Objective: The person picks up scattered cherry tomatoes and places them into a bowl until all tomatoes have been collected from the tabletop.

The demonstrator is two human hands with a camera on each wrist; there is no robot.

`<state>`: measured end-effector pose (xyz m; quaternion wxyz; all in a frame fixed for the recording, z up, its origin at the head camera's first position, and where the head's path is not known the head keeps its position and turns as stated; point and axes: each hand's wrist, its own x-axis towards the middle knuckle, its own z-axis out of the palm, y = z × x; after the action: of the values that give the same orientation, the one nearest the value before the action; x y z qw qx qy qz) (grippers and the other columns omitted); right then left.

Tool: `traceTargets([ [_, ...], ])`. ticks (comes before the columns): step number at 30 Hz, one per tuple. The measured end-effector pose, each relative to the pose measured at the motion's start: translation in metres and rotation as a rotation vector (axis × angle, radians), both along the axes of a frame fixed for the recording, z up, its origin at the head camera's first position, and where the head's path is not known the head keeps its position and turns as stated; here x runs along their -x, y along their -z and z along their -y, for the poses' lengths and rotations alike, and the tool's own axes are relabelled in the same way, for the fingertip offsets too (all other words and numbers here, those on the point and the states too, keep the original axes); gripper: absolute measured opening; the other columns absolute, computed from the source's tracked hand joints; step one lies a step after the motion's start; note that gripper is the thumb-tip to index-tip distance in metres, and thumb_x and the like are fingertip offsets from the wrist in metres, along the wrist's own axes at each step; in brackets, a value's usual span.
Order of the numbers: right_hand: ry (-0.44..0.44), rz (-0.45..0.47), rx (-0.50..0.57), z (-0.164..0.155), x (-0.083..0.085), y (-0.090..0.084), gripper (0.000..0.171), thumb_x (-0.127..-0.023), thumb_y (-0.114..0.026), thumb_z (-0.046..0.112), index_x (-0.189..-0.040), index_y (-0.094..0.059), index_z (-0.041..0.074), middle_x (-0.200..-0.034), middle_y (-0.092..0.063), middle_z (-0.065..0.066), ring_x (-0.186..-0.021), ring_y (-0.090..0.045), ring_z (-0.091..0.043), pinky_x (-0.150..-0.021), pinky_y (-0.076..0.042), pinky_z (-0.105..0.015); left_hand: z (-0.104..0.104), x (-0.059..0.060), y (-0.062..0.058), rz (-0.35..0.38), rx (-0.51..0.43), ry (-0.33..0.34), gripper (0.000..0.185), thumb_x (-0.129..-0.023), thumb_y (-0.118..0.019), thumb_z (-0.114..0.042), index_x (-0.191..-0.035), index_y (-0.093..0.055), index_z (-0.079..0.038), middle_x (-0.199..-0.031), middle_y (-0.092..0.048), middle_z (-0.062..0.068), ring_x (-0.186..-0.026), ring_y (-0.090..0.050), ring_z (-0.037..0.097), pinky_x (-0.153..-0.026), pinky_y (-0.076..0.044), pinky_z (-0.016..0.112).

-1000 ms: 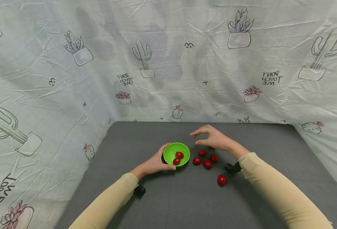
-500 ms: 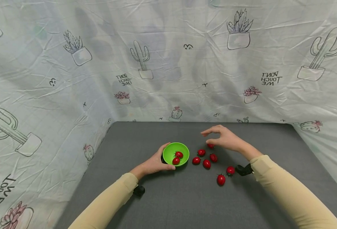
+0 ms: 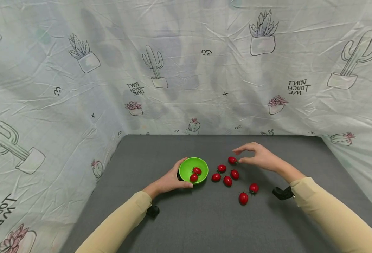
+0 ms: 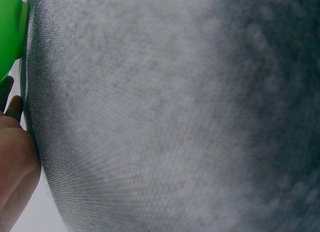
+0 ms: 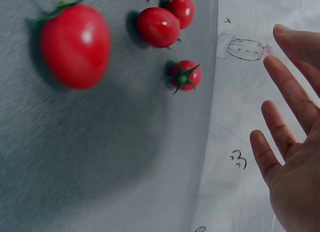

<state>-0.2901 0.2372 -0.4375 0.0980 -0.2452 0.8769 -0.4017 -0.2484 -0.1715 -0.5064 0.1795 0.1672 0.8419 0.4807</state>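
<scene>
A small green bowl sits on the grey table with two red cherry tomatoes inside. My left hand grips its left side, thumb along the near rim; the left wrist view shows only the bowl's edge and part of that hand. Several loose cherry tomatoes lie just right of the bowl. My right hand hovers open and empty, fingertips close to the farthest tomato. In the right wrist view the spread fingers are right of several tomatoes.
Cactus-print cloth walls in the table at the back and on both sides. Two tomatoes lie apart nearer to me. Bare grey surface stretches in front of the bowl and towards the right edge.
My right hand has drifted right, away from above the bowl, and sunk towards the far tomato. A tomato hidden under that wrist now shows. The left hand and bowl stay put.
</scene>
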Motion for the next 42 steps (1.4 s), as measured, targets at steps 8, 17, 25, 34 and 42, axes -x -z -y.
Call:
traceTargets([
  [8,-0.007,0.002,-0.015,-0.017,-0.013,0.004,0.041,-0.094,-0.077,0.035,-0.133,-0.069,0.026,-0.135,-0.062,-0.001,-0.133,-0.043,-0.031,-0.103,-0.036,-0.065,0.000,0.000,0.001,-0.008,-0.005,0.002,0.115,-0.081,-0.087,-0.048,-0.165,-0.012,-0.024,-0.164,-0.027,0.002,-0.147,-0.031,0.021,-0.116,-0.028,0.051],
  [17,-0.005,0.016,-0.026,-0.031,-0.027,0.008,0.040,-0.093,-0.078,0.034,-0.131,-0.069,0.027,-0.128,-0.065,0.004,-0.129,-0.049,-0.029,-0.104,-0.037,-0.063,0.000,-0.002,-0.001,-0.005,-0.005,0.004,0.114,-0.081,-0.087,-0.046,-0.165,-0.012,-0.025,-0.164,-0.026,0.002,-0.148,-0.030,0.022,-0.116,-0.028,0.053],
  [25,-0.061,0.035,-0.023,-0.040,-0.039,0.014,0.045,-0.095,-0.076,0.033,-0.135,-0.067,0.016,-0.128,-0.067,0.000,-0.126,-0.054,-0.030,-0.107,-0.036,-0.061,0.000,-0.001,0.000,-0.008,-0.007,0.009,0.115,-0.082,-0.086,-0.047,-0.166,-0.011,-0.024,-0.164,-0.025,0.004,-0.148,-0.030,0.024,-0.116,-0.028,0.054],
  [34,-0.134,0.083,-0.054,-0.049,-0.043,0.024,0.044,-0.096,-0.075,0.028,-0.135,-0.066,0.011,-0.131,-0.067,-0.005,-0.124,-0.058,-0.026,-0.104,-0.042,-0.057,-0.001,-0.003,-0.001,0.002,-0.015,0.002,0.113,-0.082,-0.086,-0.044,-0.165,-0.012,-0.025,-0.165,-0.025,0.003,-0.148,-0.029,0.023,-0.117,-0.027,0.053],
  [42,-0.190,0.115,-0.069,-0.055,-0.045,0.036,0.044,-0.095,-0.076,0.028,-0.135,-0.067,0.012,-0.132,-0.065,-0.005,-0.124,-0.056,-0.030,-0.099,-0.046,-0.052,-0.001,-0.002,0.001,-0.003,-0.010,0.002,0.112,-0.081,-0.087,-0.046,-0.165,-0.013,-0.029,-0.164,-0.026,0.001,-0.148,-0.030,0.021,-0.117,-0.027,0.051],
])
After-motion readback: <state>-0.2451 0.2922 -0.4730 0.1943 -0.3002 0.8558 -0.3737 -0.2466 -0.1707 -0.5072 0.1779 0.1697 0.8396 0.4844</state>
